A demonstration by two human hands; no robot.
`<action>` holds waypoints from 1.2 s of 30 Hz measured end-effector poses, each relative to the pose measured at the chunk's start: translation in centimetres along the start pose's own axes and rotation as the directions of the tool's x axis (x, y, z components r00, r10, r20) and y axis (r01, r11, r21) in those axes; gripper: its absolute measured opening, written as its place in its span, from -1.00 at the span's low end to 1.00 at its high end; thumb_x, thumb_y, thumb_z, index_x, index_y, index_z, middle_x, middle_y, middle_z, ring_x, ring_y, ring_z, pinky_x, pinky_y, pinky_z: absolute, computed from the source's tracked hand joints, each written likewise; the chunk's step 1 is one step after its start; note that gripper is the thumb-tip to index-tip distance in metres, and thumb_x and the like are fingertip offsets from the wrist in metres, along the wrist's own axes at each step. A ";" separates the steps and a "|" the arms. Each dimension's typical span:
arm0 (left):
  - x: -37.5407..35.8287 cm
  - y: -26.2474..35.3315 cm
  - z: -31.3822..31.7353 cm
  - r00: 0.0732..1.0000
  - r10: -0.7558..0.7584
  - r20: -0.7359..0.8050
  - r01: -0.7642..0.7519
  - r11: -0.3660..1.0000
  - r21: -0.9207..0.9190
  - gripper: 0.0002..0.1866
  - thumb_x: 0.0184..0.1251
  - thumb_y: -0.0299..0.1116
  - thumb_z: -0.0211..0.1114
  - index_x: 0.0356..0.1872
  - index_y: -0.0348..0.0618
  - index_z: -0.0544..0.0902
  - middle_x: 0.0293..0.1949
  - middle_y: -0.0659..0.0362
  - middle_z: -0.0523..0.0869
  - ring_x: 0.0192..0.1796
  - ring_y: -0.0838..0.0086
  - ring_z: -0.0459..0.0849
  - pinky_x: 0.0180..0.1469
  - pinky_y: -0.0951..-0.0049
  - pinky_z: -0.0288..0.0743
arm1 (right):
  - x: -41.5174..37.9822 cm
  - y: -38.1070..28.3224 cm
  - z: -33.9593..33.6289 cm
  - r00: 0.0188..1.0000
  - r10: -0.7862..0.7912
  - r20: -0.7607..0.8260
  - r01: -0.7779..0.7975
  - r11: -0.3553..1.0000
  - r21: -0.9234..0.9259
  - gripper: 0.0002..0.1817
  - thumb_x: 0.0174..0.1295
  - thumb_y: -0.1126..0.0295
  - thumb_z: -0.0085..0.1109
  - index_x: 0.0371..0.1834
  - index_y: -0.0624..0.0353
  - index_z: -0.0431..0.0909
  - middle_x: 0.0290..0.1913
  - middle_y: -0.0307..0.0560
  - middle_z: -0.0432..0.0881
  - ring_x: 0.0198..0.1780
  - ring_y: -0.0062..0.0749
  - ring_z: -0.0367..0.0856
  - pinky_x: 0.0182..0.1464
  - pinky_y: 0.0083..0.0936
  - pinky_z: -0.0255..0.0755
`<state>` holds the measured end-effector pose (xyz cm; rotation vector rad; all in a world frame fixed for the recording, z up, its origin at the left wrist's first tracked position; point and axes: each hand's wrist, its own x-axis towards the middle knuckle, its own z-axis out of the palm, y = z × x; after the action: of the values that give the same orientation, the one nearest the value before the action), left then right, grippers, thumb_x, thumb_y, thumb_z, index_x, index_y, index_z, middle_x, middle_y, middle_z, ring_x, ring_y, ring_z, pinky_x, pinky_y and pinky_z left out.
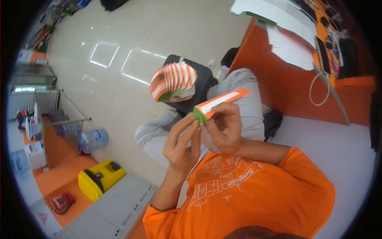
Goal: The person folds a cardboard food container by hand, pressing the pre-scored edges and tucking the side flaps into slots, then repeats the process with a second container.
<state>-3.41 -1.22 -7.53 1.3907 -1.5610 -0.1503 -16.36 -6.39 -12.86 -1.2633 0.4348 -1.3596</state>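
Note:
Between my two hands is an orange, white and green folded paper piece [221, 102], slanting up to the right above my lap. The fingertips of my left hand [184, 141] pinch its green lower end. My right hand [226, 126] grips its lower edge close beside, with thumb and fingers pressed together. Beyond my hands, a fanned stack of similar orange, white and green pieces [174, 81] rests on a dark seat or bag [203, 75] in front of my legs.
At the right stands a red-brown desk [286, 85] with papers [292, 49] and a hanging white cable [311, 93]. To the left are a large water bottle [94, 140], a yellow bin [99, 179] and a grey cabinet [115, 203].

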 end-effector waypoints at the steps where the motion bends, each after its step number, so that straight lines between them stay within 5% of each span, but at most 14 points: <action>1: 0.1 -0.1 0.3 1.000 -0.012 -0.006 0.012 1.000 0.021 -0.68 0.17 -0.74 0.45 -0.03 -0.35 0.75 -0.04 -0.08 0.78 0.02 0.07 0.81 0.09 0.23 0.72 | 0.1 0.0 -0.1 1.000 -0.003 -0.010 0.003 1.000 0.025 -0.53 0.42 0.67 0.17 0.34 0.26 0.29 0.20 0.03 0.53 0.17 -0.39 0.64 0.19 -0.44 0.58; 4: -0.1 -0.2 0.5 0.998 0.037 -0.048 -0.034 0.998 0.061 -0.64 0.17 -0.75 0.43 0.02 -0.32 0.73 -0.03 -0.08 0.79 -0.10 0.19 0.81 -0.06 0.36 0.68 | 0.8 -0.1 0.5 0.995 -0.068 -0.072 0.062 0.995 -0.083 -0.50 0.41 0.67 0.20 0.36 0.25 0.28 0.18 0.02 0.54 0.17 -0.40 0.65 0.19 -0.45 0.58; 9: 0.4 -0.8 0.3 0.992 0.084 -0.094 -0.074 0.992 0.106 -0.62 0.05 -0.76 0.46 -0.04 -0.33 0.73 -0.17 0.00 0.75 -0.14 0.13 0.77 -0.13 0.30 0.66 | 1.9 -1.5 0.1 0.997 -0.044 -0.065 0.029 0.976 -0.215 -0.63 0.35 0.65 0.34 0.20 0.34 0.55 -0.07 0.00 0.74 -0.16 -0.46 0.77 -0.06 -0.53 0.67; 11: 0.5 -1.0 -0.1 0.996 0.045 -0.076 -0.036 0.992 0.124 -0.62 0.04 -0.75 0.46 -0.05 -0.32 0.73 -0.20 0.02 0.73 -0.17 0.14 0.76 -0.16 0.30 0.64 | 3.2 -3.2 -0.1 0.994 -0.074 0.085 0.108 0.841 -0.531 -0.72 0.27 0.66 0.40 0.05 0.36 0.68 -0.23 0.03 0.78 -0.27 -0.37 0.80 -0.18 -0.54 0.64; 16: 1.1 -0.7 -0.3 1.000 0.003 -0.029 0.001 0.993 0.119 -0.64 0.06 -0.73 0.46 -0.06 -0.32 0.73 -0.25 0.03 0.71 -0.24 0.17 0.72 -0.23 0.30 0.59 | 4.9 -4.5 -1.6 0.923 -0.173 0.343 0.377 0.586 -0.717 -0.70 0.13 0.57 0.45 -0.02 0.29 0.75 -0.38 -0.08 0.74 -0.42 -0.35 0.74 -0.44 -0.50 0.51; 20: 1.3 -0.4 -0.2 0.998 -0.036 0.058 0.028 0.991 0.135 -0.70 0.11 -0.71 0.45 -0.10 -0.32 0.73 -0.24 -0.01 0.75 -0.25 0.16 0.76 -0.21 0.29 0.63 | 6.0 -6.0 -1.3 0.874 -0.107 0.474 0.467 0.455 -0.758 -0.74 0.13 0.44 0.38 -0.10 0.24 0.73 -0.47 -0.19 0.67 -0.48 -0.39 0.70 -0.48 -0.45 0.48; 23: 0.8 -1.0 0.4 0.986 -0.107 0.128 0.098 0.993 0.071 -0.71 0.14 -0.70 0.44 -0.08 -0.31 0.71 -0.22 -0.01 0.75 -0.25 0.14 0.77 -0.21 0.28 0.64 | 6.3 -6.4 -1.6 0.826 0.130 0.549 0.502 0.272 -0.821 -0.85 0.20 0.37 0.38 -0.22 0.16 0.72 -0.45 -0.19 0.66 -0.45 -0.33 0.67 -0.49 -0.45 0.44; 27: 0.9 -1.3 0.4 0.987 -0.105 0.122 0.099 0.993 0.057 -0.72 0.16 -0.69 0.44 -0.08 -0.31 0.71 -0.22 -0.01 0.75 -0.24 0.15 0.77 -0.21 0.29 0.65 | 8.6 -5.9 -2.0 0.758 -0.017 0.652 0.633 0.261 -0.729 -0.87 0.17 0.40 0.41 -0.28 0.16 0.70 -0.33 -0.15 0.69 -0.38 -0.29 0.70 -0.42 -0.42 0.52; 29: 1.2 -1.2 0.1 0.979 -0.147 0.141 0.144 0.989 0.031 -0.72 0.17 -0.67 0.45 -0.08 -0.31 0.71 -0.20 -0.01 0.75 -0.23 0.15 0.78 -0.21 0.30 0.65 | 7.9 -4.7 -2.3 0.830 0.084 0.552 0.430 0.534 -0.728 -0.89 0.15 0.45 0.42 -0.32 0.19 0.68 -0.23 -0.11 0.70 -0.31 -0.22 0.71 -0.31 -0.36 0.58; 36: 1.3 -2.4 -0.2 0.986 -0.118 0.116 0.122 0.992 -0.024 -0.74 0.20 -0.68 0.44 -0.07 -0.35 0.70 -0.18 -0.04 0.74 -0.23 0.16 0.78 -0.21 0.33 0.66 | 8.6 -5.1 -2.0 0.827 0.186 0.530 0.304 0.645 -0.701 -0.86 0.14 0.52 0.41 -0.26 0.25 0.66 -0.18 -0.05 0.70 -0.20 -0.10 0.72 -0.20 -0.30 0.60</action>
<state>-1.44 -2.97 -8.24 1.4739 -1.5614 -0.3316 -18.27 -13.43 -5.68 -2.3389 0.5723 -0.7510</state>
